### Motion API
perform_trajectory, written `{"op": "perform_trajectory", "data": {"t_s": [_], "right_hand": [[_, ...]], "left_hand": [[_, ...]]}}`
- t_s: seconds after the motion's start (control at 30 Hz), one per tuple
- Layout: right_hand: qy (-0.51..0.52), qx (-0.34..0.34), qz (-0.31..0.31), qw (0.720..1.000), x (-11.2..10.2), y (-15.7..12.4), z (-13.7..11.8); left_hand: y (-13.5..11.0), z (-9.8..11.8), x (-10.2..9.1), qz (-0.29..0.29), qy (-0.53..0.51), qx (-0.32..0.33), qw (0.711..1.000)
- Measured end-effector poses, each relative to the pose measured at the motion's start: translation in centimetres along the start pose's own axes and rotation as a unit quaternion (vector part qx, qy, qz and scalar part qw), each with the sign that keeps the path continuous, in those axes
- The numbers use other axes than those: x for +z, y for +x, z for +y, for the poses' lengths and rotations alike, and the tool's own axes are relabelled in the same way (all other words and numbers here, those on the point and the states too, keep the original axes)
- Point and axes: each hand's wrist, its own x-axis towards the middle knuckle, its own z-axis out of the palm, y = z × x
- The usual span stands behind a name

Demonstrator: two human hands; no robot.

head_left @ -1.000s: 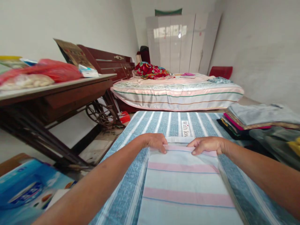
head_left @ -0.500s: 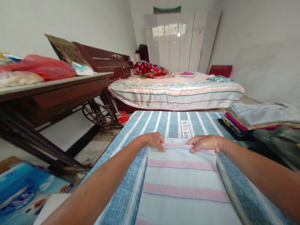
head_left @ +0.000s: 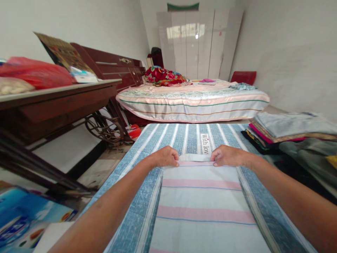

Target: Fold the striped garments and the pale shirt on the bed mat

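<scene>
A long strip of white cloth with pink bands and thin blue lines lies lengthwise on a blue, white-striped bed cover. At the cloth's far edge, my left hand pinches the left part between thumb and fingers. My right hand grips the same edge further right, its fingers curled. Between the two hands the edge is turned up in a narrow white fold. Just beyond it, printed lettering shows on the bed cover.
Folded clothes are stacked on the right, beside a dark garment. To the left stands a treadle sewing table bearing a red plastic bag. A blue carton sits low at left. Behind is another bed.
My hands have shifted slightly along the far edge, and more of the white fold now shows between them. The whole view has moved a little.
</scene>
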Motion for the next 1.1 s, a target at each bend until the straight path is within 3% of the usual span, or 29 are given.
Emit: {"op": "perform_trajectory", "data": {"t_s": [0.27, 0.53, 0.77, 0.93, 1.1], "right_hand": [[-0.031, 0.007, 0.061, 0.998, 1.3, 0.2, 0.9], [-0.150, 0.054, 0.152, 0.975, 2.2, 0.0, 1.0], [-0.217, 0.089, 0.224, 0.946, 3.3, -1.4, 0.2], [-0.221, 0.090, 0.252, 0.938, 2.9, -1.9, -0.5], [-0.209, 0.099, 0.253, 0.939, 3.7, -1.3, 0.5]], "left_hand": [[0.0, 0.1, 1.3, 0.063, 0.070, 0.007, 0.996], [-0.6, -0.9, 2.5, 0.158, 0.203, -0.043, 0.966], [-1.3, -0.5, 2.4, 0.196, 0.146, -0.027, 0.969], [-1.4, -0.3, 1.8, 0.231, 0.119, 0.003, 0.966], [-0.8, -1.6, 2.8, 0.227, 0.101, 0.002, 0.969]]}}
